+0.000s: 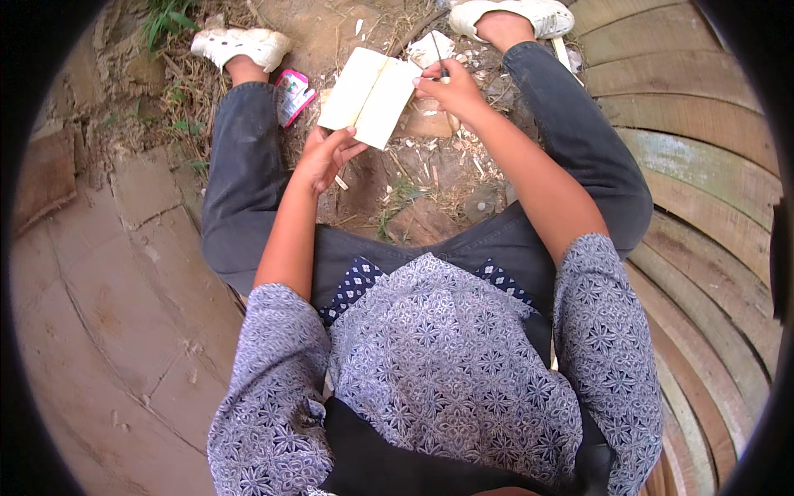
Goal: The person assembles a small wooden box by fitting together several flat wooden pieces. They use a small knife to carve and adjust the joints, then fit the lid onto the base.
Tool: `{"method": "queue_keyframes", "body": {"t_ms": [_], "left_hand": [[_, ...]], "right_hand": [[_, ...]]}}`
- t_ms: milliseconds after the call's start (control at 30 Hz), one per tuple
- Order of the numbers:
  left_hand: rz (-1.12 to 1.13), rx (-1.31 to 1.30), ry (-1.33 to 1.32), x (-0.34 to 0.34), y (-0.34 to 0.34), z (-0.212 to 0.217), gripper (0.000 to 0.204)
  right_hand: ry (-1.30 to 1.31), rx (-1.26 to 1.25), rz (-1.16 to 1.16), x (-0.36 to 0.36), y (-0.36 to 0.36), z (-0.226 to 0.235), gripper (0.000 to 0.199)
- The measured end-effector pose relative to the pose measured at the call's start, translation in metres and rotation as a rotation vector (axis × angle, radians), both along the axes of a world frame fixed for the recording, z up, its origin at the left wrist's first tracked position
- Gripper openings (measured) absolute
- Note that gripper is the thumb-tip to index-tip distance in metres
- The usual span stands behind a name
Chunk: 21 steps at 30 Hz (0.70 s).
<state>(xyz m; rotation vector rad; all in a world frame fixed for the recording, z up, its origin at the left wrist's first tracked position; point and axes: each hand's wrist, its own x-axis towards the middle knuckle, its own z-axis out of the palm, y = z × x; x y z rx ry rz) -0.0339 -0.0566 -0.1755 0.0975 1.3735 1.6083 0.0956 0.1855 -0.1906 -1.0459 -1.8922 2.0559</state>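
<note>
The left hand [325, 155] grips the lower left corner of a pale block [370, 96], its fingers closed around the edge, and holds it up between the knees above the ground. The block is flat and cream-coloured, with a seam running down its middle, and it tilts toward the right. The right hand [448, 88] touches the block's upper right edge, its fingers pinched shut on a thin dark blade [437, 48] that points upward. Pale chips [430, 153] litter the dirt [422, 215] beneath. A pink wrapper [292, 93] lies by the left knee, just left of the block. White shoes [240, 43] rest on the ground, and curved wooden planks [703, 182] lie to the right.
</note>
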Motion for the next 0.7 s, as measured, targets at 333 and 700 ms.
{"method": "queue_keyframes", "body": {"t_ms": [333, 700], "left_hand": [[-0.328, -0.674, 1.475, 0.025, 0.019, 0.017, 0.112], [-0.380, -0.727, 1.566, 0.039, 0.031, 0.018, 0.114]], "right_hand": [[0.056, 0.243, -0.041, -0.009, 0.005, -0.033, 0.048], [0.108, 0.259, -0.042, 0.000, 0.003, -0.029, 0.043]]}}
